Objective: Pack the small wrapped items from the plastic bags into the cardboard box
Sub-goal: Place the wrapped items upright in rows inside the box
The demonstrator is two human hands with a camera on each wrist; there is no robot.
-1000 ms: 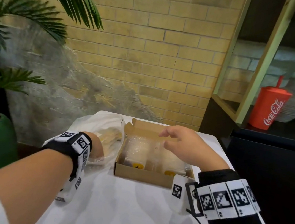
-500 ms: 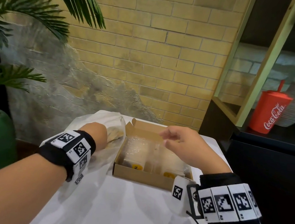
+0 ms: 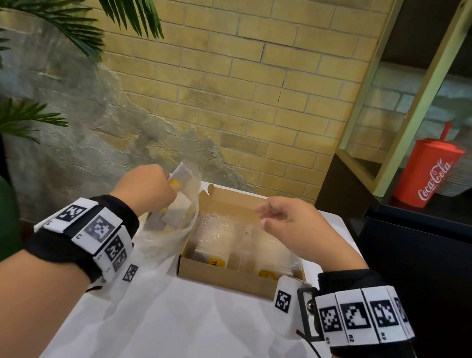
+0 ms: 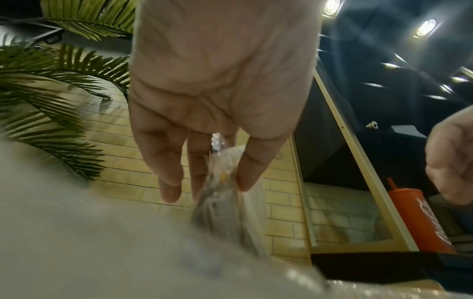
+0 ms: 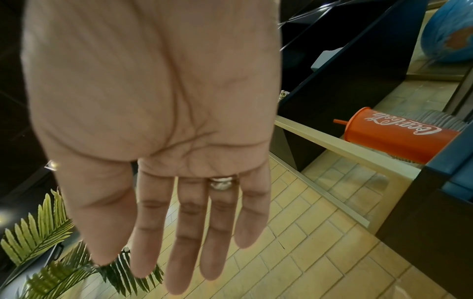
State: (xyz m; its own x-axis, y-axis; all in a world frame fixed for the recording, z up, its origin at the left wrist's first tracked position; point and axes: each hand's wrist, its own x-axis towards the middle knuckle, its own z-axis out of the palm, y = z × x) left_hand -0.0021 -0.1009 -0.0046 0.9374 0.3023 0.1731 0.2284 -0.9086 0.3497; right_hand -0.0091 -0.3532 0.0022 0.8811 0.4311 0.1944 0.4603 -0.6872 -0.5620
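Mid-transfer, by the look of it: left hand (image 3: 146,187) pinching a small bunch of wrapped packets (image 3: 177,201), lifted clear of the plastic bag (image 3: 162,238) at nine o'clock of the cardboard box (image 3: 225,278). Right hand (image 3: 288,227) above the box, fingers loose, holding nothing. Packets already lining the box. Next: carry to three o'clock, lower into a free gap, release.

Counts recorded: one cardboard box (image 3: 225,278), open. One clear plastic bag (image 3: 162,238) left of it. Two hands in view: left hand (image 3: 146,188), right hand (image 3: 291,227). One red cup (image 3: 425,175) on the shelf. Wrapped items (image 3: 238,247) in the box overlapped; exact number could not be determined.
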